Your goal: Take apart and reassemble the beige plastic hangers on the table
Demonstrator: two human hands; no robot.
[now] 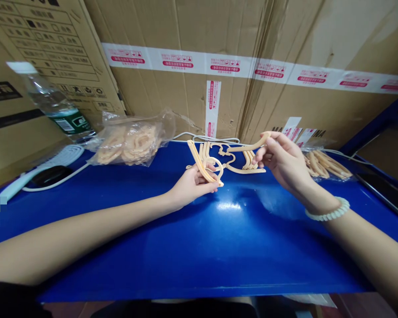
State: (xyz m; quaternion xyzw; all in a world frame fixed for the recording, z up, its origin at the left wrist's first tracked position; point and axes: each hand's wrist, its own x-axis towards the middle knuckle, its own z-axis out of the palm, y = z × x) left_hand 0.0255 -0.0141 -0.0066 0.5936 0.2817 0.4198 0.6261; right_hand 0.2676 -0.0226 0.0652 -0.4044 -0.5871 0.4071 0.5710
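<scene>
My left hand (pixel 194 183) is closed on a beige plastic arm piece with a ring (pixel 206 168), holding it just above the blue table (pixel 219 247). My right hand (pixel 280 159) pinches another beige curved plastic piece (pixel 248 146) and lifts it near the first. Between and behind the hands lies a small pile of similar beige plastic parts (pixel 234 159) on the table. A pale bead bracelet (pixel 328 212) sits on my right wrist.
A clear bag of beige ring parts (pixel 129 141) lies at the back left, another bag of beige parts (pixel 325 163) at the back right. A water bottle (pixel 53 104), a white device with a cable (pixel 43 170) and cardboard boxes (pixel 219 53) line the back.
</scene>
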